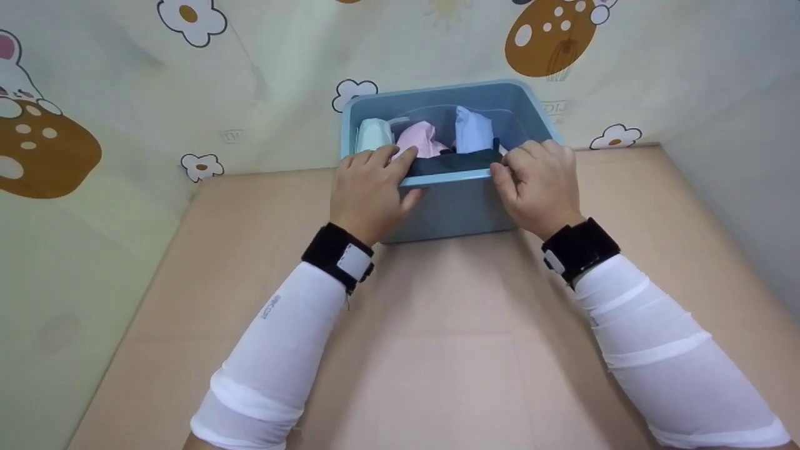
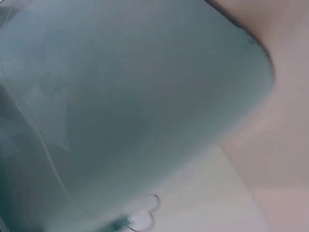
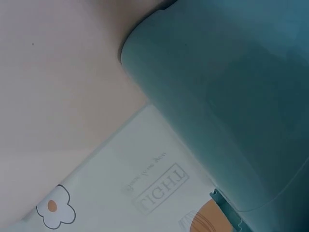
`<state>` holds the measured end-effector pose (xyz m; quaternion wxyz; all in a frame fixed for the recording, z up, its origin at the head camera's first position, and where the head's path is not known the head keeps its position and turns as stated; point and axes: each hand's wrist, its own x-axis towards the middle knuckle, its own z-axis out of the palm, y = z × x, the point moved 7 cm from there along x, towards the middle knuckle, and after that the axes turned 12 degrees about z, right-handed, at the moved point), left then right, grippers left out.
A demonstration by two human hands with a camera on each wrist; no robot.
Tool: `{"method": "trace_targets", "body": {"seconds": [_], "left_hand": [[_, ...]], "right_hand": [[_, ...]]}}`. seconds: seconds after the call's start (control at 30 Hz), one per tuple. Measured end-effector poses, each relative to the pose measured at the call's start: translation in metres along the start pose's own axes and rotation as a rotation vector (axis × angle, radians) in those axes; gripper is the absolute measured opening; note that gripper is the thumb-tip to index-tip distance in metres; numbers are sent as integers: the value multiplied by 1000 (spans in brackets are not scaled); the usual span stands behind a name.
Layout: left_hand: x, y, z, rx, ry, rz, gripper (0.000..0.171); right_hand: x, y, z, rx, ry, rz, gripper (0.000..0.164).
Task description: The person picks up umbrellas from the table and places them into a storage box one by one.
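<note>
A blue plastic bin (image 1: pixel 450 209) stands on the tan surface with both hands at its near rim. My left hand (image 1: pixel 369 194) grips the rim at the left, fingers over the edge and thumb on the outer face. At the right corner my right hand (image 1: pixel 542 187) holds the rim with curled fingers, thumb at the front edge. Inside are a mint-green bundle (image 1: pixel 374 134), a pink bundle (image 1: pixel 419 139), a light blue bundle (image 1: pixel 474 130) and a dark cloth-like piece (image 1: pixel 453 162) along the near wall. Both wrist views show the bin's outer wall (image 2: pixel 145 96) (image 3: pixel 217 87).
Behind the bin rises a pale wall covering (image 1: pixel 281 81) printed with flowers and brown spotted shapes. The tan surface (image 1: pixel 450 350) extends toward me under both forearms. A plain grey wall (image 1: pixel 737 137) borders the right side.
</note>
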<state>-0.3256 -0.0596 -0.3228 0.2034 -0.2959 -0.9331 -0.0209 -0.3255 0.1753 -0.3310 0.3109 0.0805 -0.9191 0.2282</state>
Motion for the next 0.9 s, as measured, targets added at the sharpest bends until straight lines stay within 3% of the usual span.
{"method": "trace_targets", "body": {"seconds": [0.17, 0.47, 0.63, 0.8, 0.9], "left_hand": [[-17, -18, 4, -137, 93, -91, 55], [-43, -40, 17, -334, 141, -258, 68], [-59, -52, 23, -366, 66, -349, 78], [-79, -65, 37, -331, -47, -430, 90], [-91, -69, 46, -328, -106, -463, 95]], "right_hand": [[-5, 7, -2, 43, -43, 8, 37], [-8, 19, -6, 119, -134, 49, 37], [-12, 33, -12, 209, -239, 150, 39], [-25, 63, -27, 322, -308, 368, 67], [-36, 83, -32, 294, -365, 452, 81]]}}
